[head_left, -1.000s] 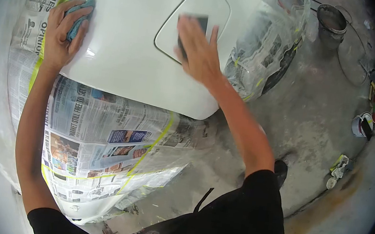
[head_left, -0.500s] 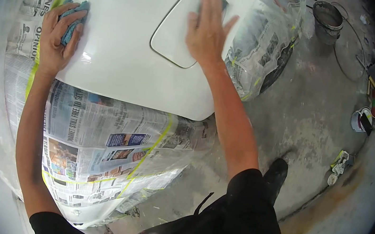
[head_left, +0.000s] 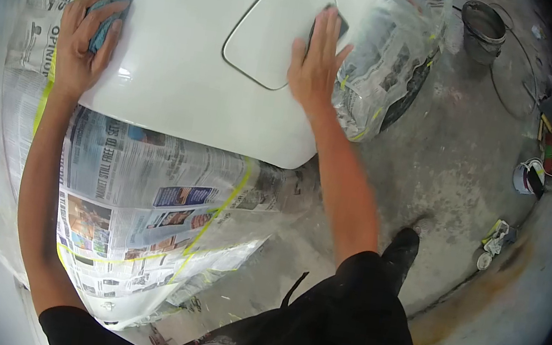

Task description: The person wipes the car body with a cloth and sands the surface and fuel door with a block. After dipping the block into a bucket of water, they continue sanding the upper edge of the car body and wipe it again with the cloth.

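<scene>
A white car body panel (head_left: 173, 52) with a fuel flap (head_left: 268, 30) lies under both hands. My right hand (head_left: 316, 72) is flat on the panel at the flap's right edge. Its fingers press on a dark piece that looks like sandpaper (head_left: 342, 28), mostly hidden under them. At the panel's left edge, my left hand (head_left: 86, 40) is curled round a crumpled blue cloth (head_left: 108, 20) and rests against the surface.
Newspaper masking (head_left: 147, 183) with yellow-green tape covers the car below the panel. A plastic-and-newspaper-wrapped wheel (head_left: 389, 68) stands to the right. On the concrete floor are a dark bucket (head_left: 482, 32), a hose, a white tub (head_left: 528, 177) and crumpled litter (head_left: 498, 239).
My right hand has slid right and slightly down with the dark piece, from over the flap to its right edge. My left hand keeps its hold on the cloth. The view has shifted slightly.
</scene>
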### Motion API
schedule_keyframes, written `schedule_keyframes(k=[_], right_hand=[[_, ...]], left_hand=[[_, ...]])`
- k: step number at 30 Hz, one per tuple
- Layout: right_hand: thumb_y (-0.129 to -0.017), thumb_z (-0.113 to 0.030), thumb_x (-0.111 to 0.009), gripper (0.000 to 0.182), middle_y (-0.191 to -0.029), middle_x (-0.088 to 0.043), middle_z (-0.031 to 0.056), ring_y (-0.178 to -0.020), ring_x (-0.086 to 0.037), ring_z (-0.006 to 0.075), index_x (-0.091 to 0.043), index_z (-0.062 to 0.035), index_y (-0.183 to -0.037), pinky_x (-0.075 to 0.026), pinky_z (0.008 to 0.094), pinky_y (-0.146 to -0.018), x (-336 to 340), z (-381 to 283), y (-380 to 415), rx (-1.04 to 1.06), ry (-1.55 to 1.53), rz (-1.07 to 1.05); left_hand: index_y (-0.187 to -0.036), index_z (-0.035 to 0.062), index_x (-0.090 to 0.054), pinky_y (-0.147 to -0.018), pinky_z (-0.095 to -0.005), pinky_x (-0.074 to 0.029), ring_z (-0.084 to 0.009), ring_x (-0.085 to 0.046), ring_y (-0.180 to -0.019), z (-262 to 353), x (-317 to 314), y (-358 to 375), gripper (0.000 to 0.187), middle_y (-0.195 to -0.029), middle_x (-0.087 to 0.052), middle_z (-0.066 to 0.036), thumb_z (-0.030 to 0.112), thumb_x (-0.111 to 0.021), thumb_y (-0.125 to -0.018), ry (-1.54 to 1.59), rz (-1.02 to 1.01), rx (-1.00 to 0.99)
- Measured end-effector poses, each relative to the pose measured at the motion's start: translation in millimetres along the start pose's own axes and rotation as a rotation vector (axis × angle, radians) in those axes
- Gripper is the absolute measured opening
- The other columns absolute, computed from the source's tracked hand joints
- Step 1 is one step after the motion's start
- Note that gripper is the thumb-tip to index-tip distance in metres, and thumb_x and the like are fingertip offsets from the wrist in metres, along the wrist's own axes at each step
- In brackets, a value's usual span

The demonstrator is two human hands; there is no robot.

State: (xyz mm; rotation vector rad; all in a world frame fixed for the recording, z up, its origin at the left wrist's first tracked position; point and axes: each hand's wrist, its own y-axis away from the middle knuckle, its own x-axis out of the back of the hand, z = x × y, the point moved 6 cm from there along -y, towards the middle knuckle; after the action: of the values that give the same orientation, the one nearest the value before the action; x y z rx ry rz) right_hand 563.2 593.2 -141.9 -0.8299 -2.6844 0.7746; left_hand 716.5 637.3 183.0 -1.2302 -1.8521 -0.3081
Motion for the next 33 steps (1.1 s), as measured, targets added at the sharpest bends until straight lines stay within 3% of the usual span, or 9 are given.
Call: schedule_keyframes(k=[6, 12, 17, 22, 26, 28, 33], right_hand=[[-0.1, -0.03, -0.052, 0.077, -0.169, -0.012, 0.021, -0.156, -0.013, 0.0401, -0.017, 0.0023, -0.161, 0.002, 0.0721, -0.117, -27, -47, 146, -0.127, -0.092, -0.253], [-0.102, -0.029, -0.05, 0.073, -0.168, -0.016, 0.022, -0.156, -0.015, 0.0388, -0.019, 0.0024, -0.16, 0.004, 0.0719, -0.116, 3, -17, 16, -0.102, -0.06, -0.039], [-0.104, -0.027, -0.047, 0.069, -0.168, -0.016, 0.0231, -0.155, -0.017, 0.0403, -0.02, 0.001, -0.16, 0.003, 0.0719, -0.116, -6, -15, 72, -0.113, -0.021, -0.079], [-0.101, -0.027, -0.049, 0.072, -0.167, -0.018, 0.0251, -0.155, -0.018, 0.0416, -0.019, 0.0005, -0.161, -0.004, 0.0717, -0.117, 8, 5, -14, -0.103, 0.0, -0.005], [-0.099, -0.027, -0.053, 0.078, -0.166, -0.013, 0.029, -0.155, -0.013, 0.0445, -0.017, 0.0062, -0.159, -0.002, 0.0714, -0.117, -11, -12, 94, 0.027, 0.024, -0.143], [-0.099, -0.029, -0.053, 0.079, -0.167, -0.011, 0.0296, -0.156, -0.01, 0.0451, -0.016, 0.0068, -0.159, -0.001, 0.0713, -0.117, -19, -31, 99, -0.013, -0.018, -0.126], [-0.103, -0.034, -0.049, 0.079, -0.167, -0.006, 0.0292, -0.155, -0.006, 0.0473, -0.012, 0.007, -0.159, 0.003, 0.0746, -0.114, -23, -71, 10, 0.021, -0.133, -0.005]], left_hand=[[-0.114, 0.0081, -0.072, -0.104, -0.0441, -0.045, -0.0328, -0.059, -0.118, 1, 1, -5, 0.025, -0.126, -0.066, -0.013, 0.007, -0.068, -0.089, -0.004, 0.023, -0.014], [-0.116, 0.0076, -0.072, -0.106, -0.0442, -0.044, -0.0324, -0.058, -0.12, 2, 0, 1, 0.026, -0.128, -0.065, -0.013, 0.007, -0.067, -0.091, 0.007, -0.001, -0.004], [-0.119, 0.0065, -0.071, -0.109, -0.0449, -0.043, -0.0318, -0.057, -0.124, -4, -1, 1, 0.027, -0.131, -0.064, -0.014, 0.006, -0.066, -0.092, 0.005, -0.015, 0.009], [-0.119, 0.0065, -0.072, -0.109, -0.044, -0.044, -0.0317, -0.057, -0.124, -4, -1, 2, 0.028, -0.131, -0.064, -0.014, 0.005, -0.067, -0.091, 0.016, -0.015, 0.014], [-0.116, 0.0101, -0.072, -0.102, -0.0422, -0.047, -0.0312, -0.06, -0.117, -1, 1, -1, 0.027, -0.125, -0.066, -0.011, 0.008, -0.069, -0.089, 0.025, 0.039, -0.022], [-0.116, 0.0102, -0.072, -0.102, -0.0416, -0.047, -0.0311, -0.059, -0.117, -1, 0, 0, 0.027, -0.125, -0.066, -0.011, 0.009, -0.069, -0.089, 0.029, 0.027, -0.007], [-0.117, 0.0106, -0.072, -0.101, -0.0411, -0.047, -0.0308, -0.059, -0.116, -2, -1, 1, 0.028, -0.125, -0.066, -0.011, 0.009, -0.07, -0.089, 0.018, 0.029, -0.023]])
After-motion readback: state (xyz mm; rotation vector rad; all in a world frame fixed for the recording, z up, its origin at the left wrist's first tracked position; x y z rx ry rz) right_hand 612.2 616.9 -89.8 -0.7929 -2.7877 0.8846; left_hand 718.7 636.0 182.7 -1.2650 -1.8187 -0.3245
